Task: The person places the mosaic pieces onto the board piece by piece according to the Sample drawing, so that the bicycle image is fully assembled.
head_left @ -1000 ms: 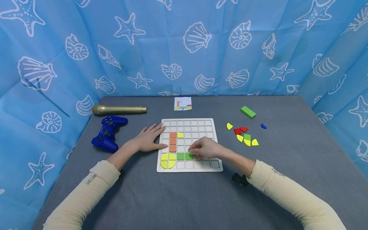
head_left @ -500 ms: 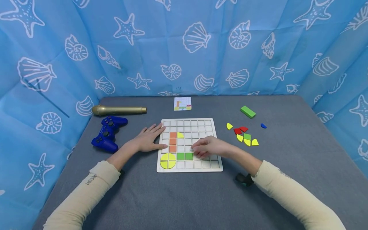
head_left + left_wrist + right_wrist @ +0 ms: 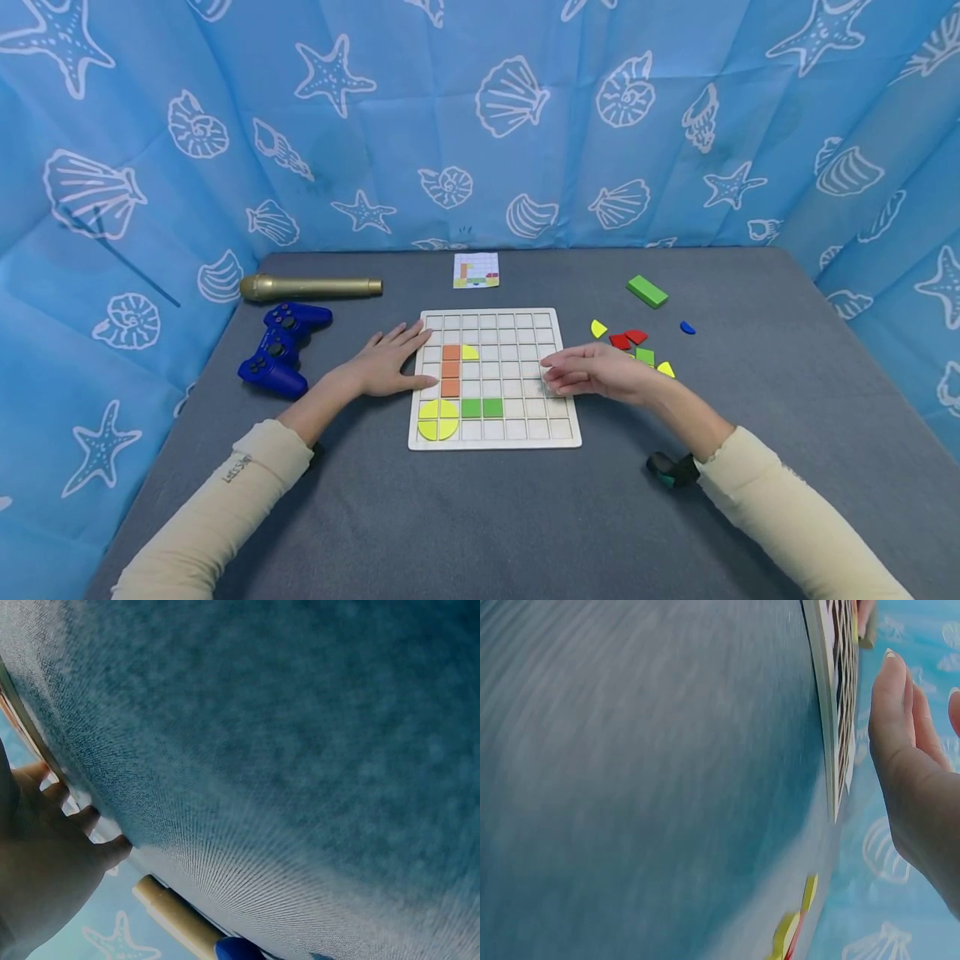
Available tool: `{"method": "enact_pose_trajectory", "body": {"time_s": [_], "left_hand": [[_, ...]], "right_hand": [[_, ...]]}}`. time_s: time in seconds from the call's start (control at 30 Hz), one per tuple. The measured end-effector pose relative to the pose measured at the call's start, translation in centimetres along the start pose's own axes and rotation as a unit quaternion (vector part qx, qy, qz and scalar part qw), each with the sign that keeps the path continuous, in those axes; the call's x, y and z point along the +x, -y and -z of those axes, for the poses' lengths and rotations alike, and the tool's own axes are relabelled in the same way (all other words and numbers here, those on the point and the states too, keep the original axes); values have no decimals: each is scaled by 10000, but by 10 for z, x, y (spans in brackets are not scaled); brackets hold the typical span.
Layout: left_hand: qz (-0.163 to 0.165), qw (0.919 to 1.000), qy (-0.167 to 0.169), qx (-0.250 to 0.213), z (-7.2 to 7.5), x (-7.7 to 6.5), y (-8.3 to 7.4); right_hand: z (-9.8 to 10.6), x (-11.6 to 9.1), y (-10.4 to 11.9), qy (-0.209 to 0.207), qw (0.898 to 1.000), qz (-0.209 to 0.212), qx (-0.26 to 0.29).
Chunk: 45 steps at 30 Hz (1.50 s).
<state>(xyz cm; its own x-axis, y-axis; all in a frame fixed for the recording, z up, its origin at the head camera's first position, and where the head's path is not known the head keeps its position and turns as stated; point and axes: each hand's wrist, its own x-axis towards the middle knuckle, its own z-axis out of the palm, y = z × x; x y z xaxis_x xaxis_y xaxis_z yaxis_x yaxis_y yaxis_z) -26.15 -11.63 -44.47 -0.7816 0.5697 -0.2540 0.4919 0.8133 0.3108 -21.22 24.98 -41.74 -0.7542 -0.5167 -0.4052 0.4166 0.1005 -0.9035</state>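
On the board (image 3: 536, 429), four yellow quarters (image 3: 448, 408) form a circle near its left corner, with two green squares (image 3: 492, 407) just beside. The right hand (image 3: 596, 371) hovers over the board's right edge (fingers loose and lightly bent), well apart from the left hand (image 3: 390, 367), which rests spread on the left edge. Between them three orange squares (image 3: 451, 369) stand in a column. Beyond the right hand lie red pieces (image 3: 619, 342); farther off, a green block (image 3: 647, 292), a microphone (image 3: 315, 287) and a card (image 3: 476, 271).

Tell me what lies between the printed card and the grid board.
Between the printed card and the grid board, the head view shows only a bare strip of grey tabletop.
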Motion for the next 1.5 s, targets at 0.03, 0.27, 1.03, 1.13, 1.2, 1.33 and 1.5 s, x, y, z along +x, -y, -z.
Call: {"method": "enact_pose_trajectory", "body": {"time_s": [0.03, 0.27, 1.03, 1.13, 1.2, 1.33, 1.5], "left_hand": [[-2, 10000, -2, 12, 0, 0, 0], [-28, 10000, -36, 25, -1, 1, 1], [7, 10000, 41, 57, -1, 1, 1], [16, 10000, 40, 82, -1, 2, 1], [16, 10000, 33, 85, -1, 1, 1], [19, 9999, 44, 89, -1, 1, 0], [39, 9999, 40, 89, -1, 1, 0]], "right_hand": [[3, -3, 0, -62, 10000, 14, 44], [33, -23, 3, -492, 9978, 143, 420], [119, -58, -6, -1426, 9822, 298, 1185], [123, -59, -7, -1546, 9841, 272, 837], [124, -58, -9, -1612, 9853, 228, 513], [125, -56, -12, -1722, 9841, 116, -420], [122, -55, -15, -1840, 9647, 104, -1882]]}}
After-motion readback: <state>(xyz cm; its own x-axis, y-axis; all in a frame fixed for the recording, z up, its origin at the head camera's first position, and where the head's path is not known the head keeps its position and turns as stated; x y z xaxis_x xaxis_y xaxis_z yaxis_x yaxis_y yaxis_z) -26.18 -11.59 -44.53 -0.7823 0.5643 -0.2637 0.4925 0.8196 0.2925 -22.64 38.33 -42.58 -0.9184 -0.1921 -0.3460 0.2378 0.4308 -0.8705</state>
